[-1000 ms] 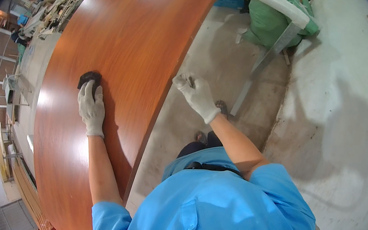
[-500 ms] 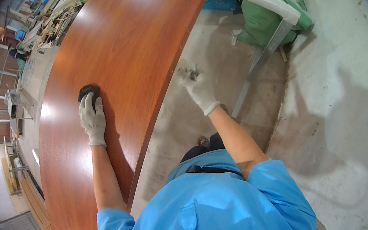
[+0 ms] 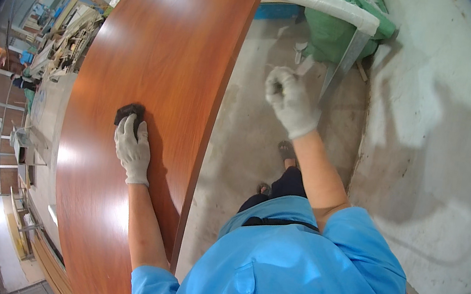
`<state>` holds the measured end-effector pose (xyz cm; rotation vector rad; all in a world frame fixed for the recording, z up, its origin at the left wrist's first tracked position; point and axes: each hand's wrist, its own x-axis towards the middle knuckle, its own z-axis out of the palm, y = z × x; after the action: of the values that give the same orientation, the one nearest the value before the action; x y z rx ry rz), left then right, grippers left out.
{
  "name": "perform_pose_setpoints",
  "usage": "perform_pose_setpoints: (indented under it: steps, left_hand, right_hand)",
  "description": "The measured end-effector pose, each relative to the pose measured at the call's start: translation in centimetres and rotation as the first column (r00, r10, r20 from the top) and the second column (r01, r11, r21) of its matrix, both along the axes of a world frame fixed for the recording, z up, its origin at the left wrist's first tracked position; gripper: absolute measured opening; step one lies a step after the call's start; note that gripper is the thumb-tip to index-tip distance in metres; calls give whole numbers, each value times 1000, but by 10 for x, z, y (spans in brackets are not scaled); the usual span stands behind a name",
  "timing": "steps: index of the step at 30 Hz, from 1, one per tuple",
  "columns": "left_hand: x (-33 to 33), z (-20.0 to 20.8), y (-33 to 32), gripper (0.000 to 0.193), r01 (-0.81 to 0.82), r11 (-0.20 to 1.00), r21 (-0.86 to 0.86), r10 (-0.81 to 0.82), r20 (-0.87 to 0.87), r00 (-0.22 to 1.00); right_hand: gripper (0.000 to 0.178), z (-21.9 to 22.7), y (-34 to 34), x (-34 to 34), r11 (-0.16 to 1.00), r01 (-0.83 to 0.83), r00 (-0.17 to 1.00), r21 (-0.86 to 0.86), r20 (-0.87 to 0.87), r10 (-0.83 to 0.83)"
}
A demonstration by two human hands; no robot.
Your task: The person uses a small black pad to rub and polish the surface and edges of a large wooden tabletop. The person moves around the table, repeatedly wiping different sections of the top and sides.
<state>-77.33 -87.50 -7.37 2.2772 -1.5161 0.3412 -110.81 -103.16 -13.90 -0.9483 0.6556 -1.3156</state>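
Observation:
A long reddish-brown wood panel (image 3: 165, 47) with a glossy face stretches along my left side. On it rests a small black block (image 3: 130, 114), its exact kind unclear. My left hand (image 3: 133, 148), in a white knit glove, has its fingers closed over the near end of this block. Out past the panel's right edge, above the floor, my gloved right hand (image 3: 291, 101) is held with curled fingers. Whatever may be inside those fingers is hidden or too small to name.
A bar wrapped in white (image 3: 328, 3) with a metal leg (image 3: 351, 55) stands beyond the panel. Green sacks (image 3: 329, 34) and a blue item (image 3: 277, 11) lie behind it. A pale wall (image 3: 444, 116) rises at right. Timber stacks (image 3: 76, 34) and a distant person (image 3: 24, 83) are far left.
My right hand has swung right and toward me, away from the panel's edge. My left hand keeps the block on the panel, both a little further right in view. More of my feet shows.

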Motion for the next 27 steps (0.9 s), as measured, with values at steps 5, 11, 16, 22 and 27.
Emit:
perform_pose_setpoints:
  steps: [5, 11, 16, 22, 27]
  left_hand:
    - [-5, -1, -26, 38, 39, 999, -35, -39, -10, 999]
    - [-22, -2, -80, 37, 122, 992, -39, -121, 28, 992]
    - [-43, -4, -124, 39, 182, 982, -41, -182, 16, 983]
    - [-50, 0, -134, 40, 156, 988, -14, -156, 12, 988]
    - [-52, 1, -141, 39, 177, 984, -29, -176, 15, 984]
  right_hand:
    - [23, 10, -46, -63, 986, 165, 985, 23, 46, -165]
    - [18, 30, -54, -64, 985, 169, 833, -32, -530, -161]
    - [27, 31, -53, 18, 979, -200, 673, 32, -722, 161]
    - [33, 31, -69, 43, 966, -258, 916, -3, -318, 243]
    - [20, 15, -102, 0, 959, -264, 964, 99, 6, 265]
